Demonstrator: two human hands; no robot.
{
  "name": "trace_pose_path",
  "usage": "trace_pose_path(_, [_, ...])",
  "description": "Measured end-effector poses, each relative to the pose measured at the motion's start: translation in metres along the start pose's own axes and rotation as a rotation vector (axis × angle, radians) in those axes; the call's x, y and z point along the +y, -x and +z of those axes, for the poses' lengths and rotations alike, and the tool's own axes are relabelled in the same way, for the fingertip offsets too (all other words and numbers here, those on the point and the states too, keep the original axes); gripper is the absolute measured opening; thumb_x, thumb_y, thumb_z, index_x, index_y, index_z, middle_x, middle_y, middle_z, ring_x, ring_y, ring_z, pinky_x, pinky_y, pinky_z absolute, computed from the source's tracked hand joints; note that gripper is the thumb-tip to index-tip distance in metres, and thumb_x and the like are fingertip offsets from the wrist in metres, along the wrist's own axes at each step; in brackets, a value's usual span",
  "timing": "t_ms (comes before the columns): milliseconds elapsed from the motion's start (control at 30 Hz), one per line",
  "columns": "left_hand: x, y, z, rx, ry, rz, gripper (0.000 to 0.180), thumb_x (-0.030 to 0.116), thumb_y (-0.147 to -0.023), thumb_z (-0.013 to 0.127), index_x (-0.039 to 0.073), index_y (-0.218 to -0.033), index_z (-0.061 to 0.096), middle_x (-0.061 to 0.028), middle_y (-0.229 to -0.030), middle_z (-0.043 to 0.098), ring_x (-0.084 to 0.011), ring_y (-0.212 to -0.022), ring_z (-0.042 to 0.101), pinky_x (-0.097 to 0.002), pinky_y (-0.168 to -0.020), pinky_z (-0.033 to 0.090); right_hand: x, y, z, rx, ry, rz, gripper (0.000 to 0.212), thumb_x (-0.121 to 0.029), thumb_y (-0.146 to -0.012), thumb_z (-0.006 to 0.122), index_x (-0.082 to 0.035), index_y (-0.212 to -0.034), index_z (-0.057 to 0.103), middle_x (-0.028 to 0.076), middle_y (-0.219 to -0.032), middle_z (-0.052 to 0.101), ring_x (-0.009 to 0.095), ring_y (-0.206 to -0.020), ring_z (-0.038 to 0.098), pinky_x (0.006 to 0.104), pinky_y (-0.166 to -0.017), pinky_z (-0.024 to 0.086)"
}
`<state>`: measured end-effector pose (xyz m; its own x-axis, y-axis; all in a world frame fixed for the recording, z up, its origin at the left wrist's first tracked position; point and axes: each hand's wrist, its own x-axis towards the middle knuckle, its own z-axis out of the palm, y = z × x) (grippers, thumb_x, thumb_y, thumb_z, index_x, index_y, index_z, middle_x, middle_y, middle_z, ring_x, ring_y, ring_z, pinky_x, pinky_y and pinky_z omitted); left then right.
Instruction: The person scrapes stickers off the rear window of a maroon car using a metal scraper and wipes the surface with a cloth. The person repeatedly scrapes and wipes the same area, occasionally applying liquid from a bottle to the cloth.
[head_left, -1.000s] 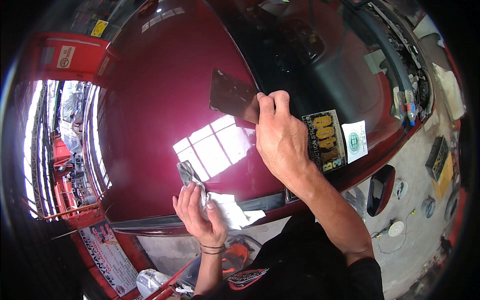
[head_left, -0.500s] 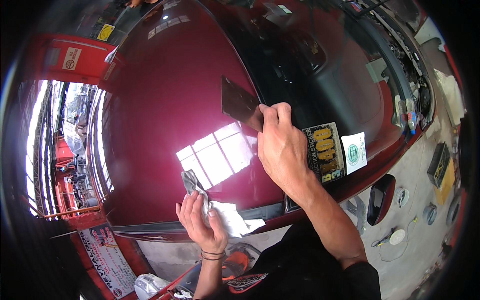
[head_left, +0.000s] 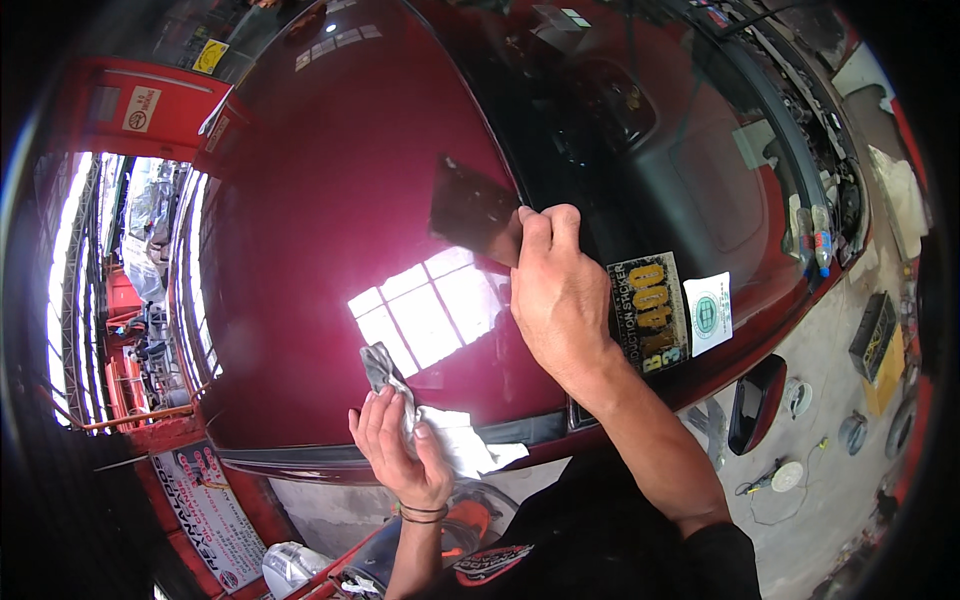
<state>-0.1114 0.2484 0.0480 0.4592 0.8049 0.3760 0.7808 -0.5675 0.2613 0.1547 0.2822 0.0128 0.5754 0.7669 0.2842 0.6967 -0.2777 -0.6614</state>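
A glossy dark-red car roof point(head_left: 320, 200) stretches out before me, with a bright window reflection on it. My right hand point(head_left: 562, 300) pinches one corner of a thin, dark brown rectangular sheet point(head_left: 468, 208), its face flecked with small light specks. That sheet is held above the roof beside the windshield point(head_left: 620, 180), slightly blurred by motion. Lower down, near the roof's side edge, my left hand point(head_left: 402, 445) has its fingers bent over a crumpled white cloth point(head_left: 460, 440) with a grey, smudged end. The cloth rests on the paint and drapes toward the edge trim.
Two stickers, one yellow-and-black point(head_left: 645, 310) and one white point(head_left: 709, 314), sit on the glass. Small plastic bottles point(head_left: 820, 240) stand by the wipers. A side mirror point(head_left: 757, 403), tape rolls and a dark box point(head_left: 874, 335) lie beyond the car. A red doorway stands at left.
The dark sheet has tilted in my right hand, its far end swinging a little left. My left hand stays on the cloth. The whole view has shifted slightly.
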Motion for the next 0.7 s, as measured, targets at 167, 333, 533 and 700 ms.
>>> trace_pose_path(167, [0.0004,-0.0003,-0.0007,0.001,0.004,-0.001,0.042,0.008,-0.099,0.058,-0.002,-0.139,0.067,-0.0193,-0.146,0.066,-0.0403,-0.143,0.055,-0.0591,-0.129,0.027,-0.0020,0.0030,-0.0031,-0.006,0.019,-0.015,0.032,-0.004,-0.101,0.066,0.007,-0.130,0.060,0.021,-0.119,0.058,0.032,-0.065,0.075,0.0384,-0.055,0.063])
trace_pose_path(333, [-0.0006,-0.0004,0.0000,0.005,0.008,-0.002,0.042,0.010,-0.100,0.058,-0.002,-0.139,0.066,-0.0193,-0.146,0.066,-0.0402,-0.143,0.055,-0.0596,-0.129,0.027,-0.0064,-0.0018,0.0005,-0.001,0.108,-0.021,0.031,-0.005,-0.101,0.066,0.008,-0.128,0.061,0.020,-0.118,0.059,0.030,-0.063,0.075,0.0375,-0.054,0.063])
trace_pose_path(533, [-0.0013,-0.0001,-0.0008,0.004,0.013,0.000,0.042,0.011,-0.100,0.058,-0.002,-0.139,0.066,-0.0192,-0.146,0.067,-0.0396,-0.143,0.055,-0.0595,-0.129,0.027,-0.0044,0.0014,-0.0016,-0.001,0.094,-0.029,0.030,-0.005,-0.101,0.067,0.009,-0.127,0.062,0.021,-0.118,0.059,0.030,-0.063,0.075,0.0364,-0.054,0.063])
trace_pose_path(700, [-0.0028,0.0010,0.0004,0.015,0.020,0.001,0.041,0.012,-0.100,0.060,0.000,-0.138,0.066,-0.0167,-0.143,0.067,-0.0373,-0.143,0.056,-0.0588,-0.129,0.026,-0.0047,0.0000,-0.0032,0.005,0.101,-0.030,0.033,-0.004,-0.097,0.070,0.009,-0.127,0.062,0.021,-0.118,0.060,0.026,-0.065,0.076,0.0337,-0.053,0.063])
